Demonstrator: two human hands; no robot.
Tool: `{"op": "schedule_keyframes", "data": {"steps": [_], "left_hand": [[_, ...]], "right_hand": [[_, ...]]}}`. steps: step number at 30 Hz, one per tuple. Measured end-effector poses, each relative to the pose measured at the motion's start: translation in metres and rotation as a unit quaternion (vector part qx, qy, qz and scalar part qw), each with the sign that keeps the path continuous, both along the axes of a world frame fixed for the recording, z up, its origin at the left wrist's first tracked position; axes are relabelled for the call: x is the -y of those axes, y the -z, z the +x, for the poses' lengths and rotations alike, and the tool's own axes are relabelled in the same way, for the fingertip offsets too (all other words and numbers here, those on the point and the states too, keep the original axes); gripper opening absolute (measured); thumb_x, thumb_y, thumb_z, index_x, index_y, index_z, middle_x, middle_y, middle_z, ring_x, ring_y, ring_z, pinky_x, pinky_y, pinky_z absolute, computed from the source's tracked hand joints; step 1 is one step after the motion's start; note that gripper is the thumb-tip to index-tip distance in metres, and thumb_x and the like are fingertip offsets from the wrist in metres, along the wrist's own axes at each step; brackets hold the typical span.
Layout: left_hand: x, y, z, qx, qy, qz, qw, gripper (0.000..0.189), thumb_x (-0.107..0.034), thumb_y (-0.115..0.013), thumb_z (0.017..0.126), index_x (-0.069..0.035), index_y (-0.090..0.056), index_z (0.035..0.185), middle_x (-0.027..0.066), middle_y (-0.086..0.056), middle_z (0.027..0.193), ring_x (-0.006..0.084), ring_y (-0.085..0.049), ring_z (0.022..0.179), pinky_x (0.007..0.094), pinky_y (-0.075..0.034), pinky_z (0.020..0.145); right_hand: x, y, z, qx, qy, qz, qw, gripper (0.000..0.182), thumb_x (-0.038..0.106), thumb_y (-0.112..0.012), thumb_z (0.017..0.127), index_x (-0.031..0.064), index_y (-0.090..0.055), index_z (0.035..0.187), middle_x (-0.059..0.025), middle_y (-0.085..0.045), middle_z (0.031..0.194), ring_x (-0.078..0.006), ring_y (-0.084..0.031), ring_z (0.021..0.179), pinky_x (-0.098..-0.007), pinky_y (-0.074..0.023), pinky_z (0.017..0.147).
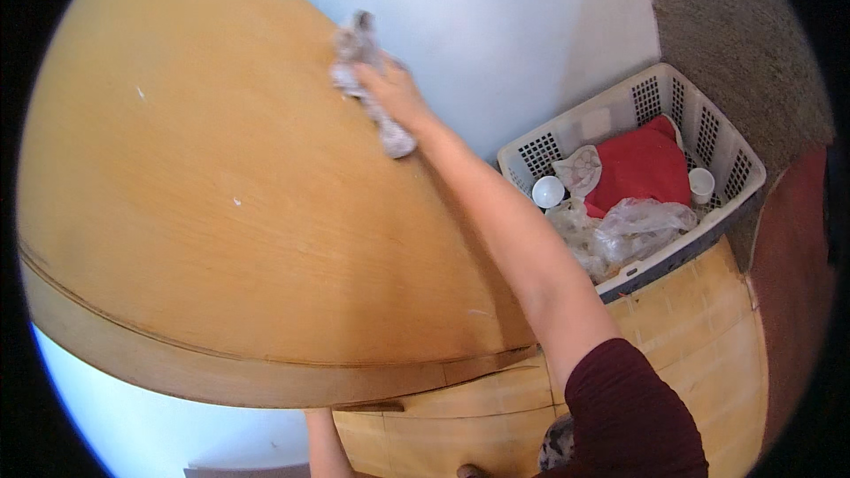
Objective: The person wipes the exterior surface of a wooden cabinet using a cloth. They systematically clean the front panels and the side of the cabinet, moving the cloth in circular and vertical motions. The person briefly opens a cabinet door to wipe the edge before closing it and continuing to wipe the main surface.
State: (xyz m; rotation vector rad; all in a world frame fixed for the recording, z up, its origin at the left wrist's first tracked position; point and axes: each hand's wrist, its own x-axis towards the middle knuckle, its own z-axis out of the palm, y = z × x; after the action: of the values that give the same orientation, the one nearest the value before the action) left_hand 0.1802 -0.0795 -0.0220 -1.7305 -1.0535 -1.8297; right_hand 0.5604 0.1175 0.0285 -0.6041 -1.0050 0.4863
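My right hand (398, 96) holds a crumpled grey and white cloth (392, 136). It presses the cloth onto the far right edge of a large light-brown wooden panel (219, 239), where the panel borders a pale wall. Motion blurs the cloth's upper end. Only my left forearm (327, 448) shows, at the bottom. It passes beneath or behind the panel's thick near edge, so the hand itself is hidden. Small white marks (237, 202) dot the panel's surface.
To the right, a pale plastic basket (597, 123) with slotted walls sits on a tiled floor (690, 299). Inside are a red cloth (637, 169), clear plastic bags (641, 222) and two white cups (548, 192). The pale wall (505, 20) rises behind.
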Motion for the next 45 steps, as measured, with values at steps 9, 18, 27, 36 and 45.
{"op": "schedule_keyframes", "data": {"steps": [9,18,27,36,45], "left_hand": [[-0.008,0.009,-0.014,0.033,-0.002,-0.041,0.999,0.061,-0.043,-0.037,0.099,-0.005,-0.024,0.145,0.0149,-0.026,0.150,0.0284,-0.029,0.135,0.0409,-0.024,0.112],[-0.003,0.003,-0.019,0.042,-0.007,-0.014,0.999,0.083,-0.061,-0.031,0.094,-0.002,-0.011,0.149,0.0179,-0.003,0.156,0.0311,-0.005,0.144,0.0451,-0.005,0.116],[-0.003,0.010,-0.041,-0.062,-0.041,0.084,0.994,0.057,-0.031,-0.035,0.096,0.000,-0.029,0.144,0.0217,-0.018,0.153,0.0404,-0.011,0.143,0.0520,-0.007,0.114],[0.090,0.024,-0.041,-0.032,0.049,-0.117,0.991,0.049,-0.005,-0.058,0.084,-0.006,-0.047,0.133,0.0192,-0.029,0.149,0.0368,-0.024,0.140,0.0514,-0.020,0.112],[0.172,0.083,-0.117,0.159,0.160,-0.194,0.955,0.024,0.006,-0.056,0.084,-0.007,-0.063,0.103,0.0133,-0.056,0.129,0.0324,-0.052,0.121,0.0478,-0.036,0.103]], "right_hand": [[-0.015,0.251,0.007,-0.172,-0.048,-0.351,0.919,0.060,0.049,-0.052,0.085,-0.0046,-0.059,0.112,-0.0175,-0.065,0.097,-0.0233,-0.060,0.084,-0.0365,-0.0461,0.077],[0.083,0.089,-0.018,-0.078,-0.044,-0.171,0.981,0.053,0.043,-0.053,0.093,-0.0074,-0.064,0.100,-0.0112,-0.063,0.092,-0.0175,-0.055,0.086,-0.0334,-0.0436,0.079],[0.236,0.002,-0.046,-0.083,0.050,0.130,0.987,0.038,0.028,-0.046,0.098,-0.0022,-0.055,0.120,-0.0149,-0.058,0.120,-0.0226,-0.056,0.109,-0.0363,-0.0426,0.095],[0.315,-0.056,-0.156,0.405,0.269,0.185,0.854,0.046,0.024,-0.041,0.099,-0.0008,-0.040,0.137,-0.0196,-0.042,0.140,-0.0311,-0.046,0.125,-0.0496,-0.0389,0.103],[0.217,-0.128,-0.311,0.610,0.501,0.240,0.565,0.056,0.017,-0.049,0.092,0.0191,-0.033,0.146,0.0005,-0.026,0.153,-0.0207,-0.018,0.143,-0.0443,-0.0161,0.117]]}}
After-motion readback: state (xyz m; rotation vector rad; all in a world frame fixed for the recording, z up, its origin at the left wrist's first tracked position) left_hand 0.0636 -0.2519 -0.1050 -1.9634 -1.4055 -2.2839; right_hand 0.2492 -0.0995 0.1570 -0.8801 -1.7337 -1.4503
